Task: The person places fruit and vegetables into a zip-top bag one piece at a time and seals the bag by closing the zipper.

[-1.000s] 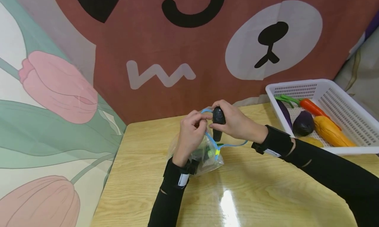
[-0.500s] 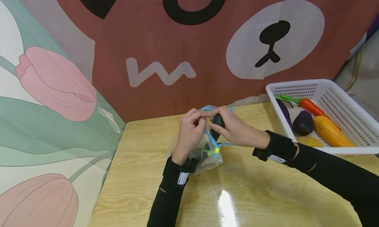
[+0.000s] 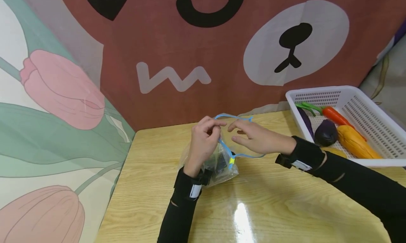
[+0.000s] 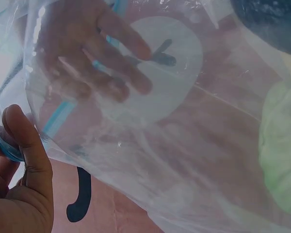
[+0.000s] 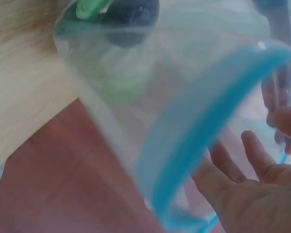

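Note:
A clear zip bag with a blue zip edge and a yellow slider stands on the table, its mouth spread. My left hand pinches the blue edge between thumb and fingers; the left wrist view shows this thumb against the edge. At the bag's mouth, my right hand holds nothing, its fingers loosely extended and apart. Through the plastic in the right wrist view I see a dark rounded vegetable, a bright green piece and a pale green one. Their exact kinds are unclear.
A white perforated basket stands at the right of the wooden table. In it lie a dark purple eggplant, a red pepper-like vegetable, green stalks and an orange-yellow ridged vegetable. A printed cloth hangs behind.
My right hand has lowered the dark elongated vegetable into the bag's mouth, let it go, and drawn back slightly to the right with fingers spread. My left hand keeps its pinch.

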{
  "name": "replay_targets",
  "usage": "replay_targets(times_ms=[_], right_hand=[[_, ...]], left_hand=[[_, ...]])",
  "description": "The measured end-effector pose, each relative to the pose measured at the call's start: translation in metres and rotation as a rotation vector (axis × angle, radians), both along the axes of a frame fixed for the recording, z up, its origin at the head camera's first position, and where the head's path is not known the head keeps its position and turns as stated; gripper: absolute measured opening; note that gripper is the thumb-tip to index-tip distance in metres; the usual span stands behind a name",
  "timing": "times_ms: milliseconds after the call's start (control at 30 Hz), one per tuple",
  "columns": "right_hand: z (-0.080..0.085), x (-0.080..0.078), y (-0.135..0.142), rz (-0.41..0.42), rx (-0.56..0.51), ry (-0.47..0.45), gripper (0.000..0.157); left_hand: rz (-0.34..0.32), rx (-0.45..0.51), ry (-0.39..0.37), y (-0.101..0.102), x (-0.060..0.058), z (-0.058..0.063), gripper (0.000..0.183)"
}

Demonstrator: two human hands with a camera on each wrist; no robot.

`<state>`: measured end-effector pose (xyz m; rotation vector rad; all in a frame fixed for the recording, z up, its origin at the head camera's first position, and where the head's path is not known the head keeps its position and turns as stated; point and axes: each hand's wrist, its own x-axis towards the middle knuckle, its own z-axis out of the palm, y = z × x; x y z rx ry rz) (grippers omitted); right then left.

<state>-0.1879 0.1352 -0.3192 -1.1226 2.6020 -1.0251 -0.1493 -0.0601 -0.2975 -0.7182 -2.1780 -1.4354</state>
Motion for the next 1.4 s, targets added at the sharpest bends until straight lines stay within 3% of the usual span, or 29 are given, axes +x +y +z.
replay_targets(times_ms=[233,400,500,633,800,1033,1233,1400], right_hand=[[0.007,-0.001,0.023,-0.046,-0.031,0.133,0.016],[0.011,-0.009,0.05,-0.194,-0.03,0.312,0.012],[0.013,-0.017,0.07,-0.3,-0.005,0.347,0.012],[0.013,-0.026,0.098,-0.41,0.043,0.333,0.015],[0.01,-0.034,0.13,-0.491,0.096,0.262,0.025],[-0.003,-0.05,0.17,-0.554,0.159,0.178,0.033],[-0.019,-0.065,0.211,-0.628,0.279,0.084,0.054],[-0.031,-0.069,0.24,-0.668,0.339,0.002,0.058]], left_hand=[[0.005,0.018,0.002,-0.003,0.0,-0.002,0.025],[0.013,0.019,0.0,-0.004,0.0,-0.002,0.025],[0.015,0.014,0.003,-0.004,-0.001,-0.002,0.025],[0.021,0.011,0.005,-0.005,-0.001,-0.003,0.025],[0.022,0.009,0.003,-0.006,-0.001,-0.004,0.025],[0.024,0.002,0.011,-0.005,0.0,-0.002,0.025],[0.021,-0.005,0.017,-0.005,0.0,-0.002,0.025],[0.017,-0.004,0.017,-0.004,-0.001,-0.002,0.025]])
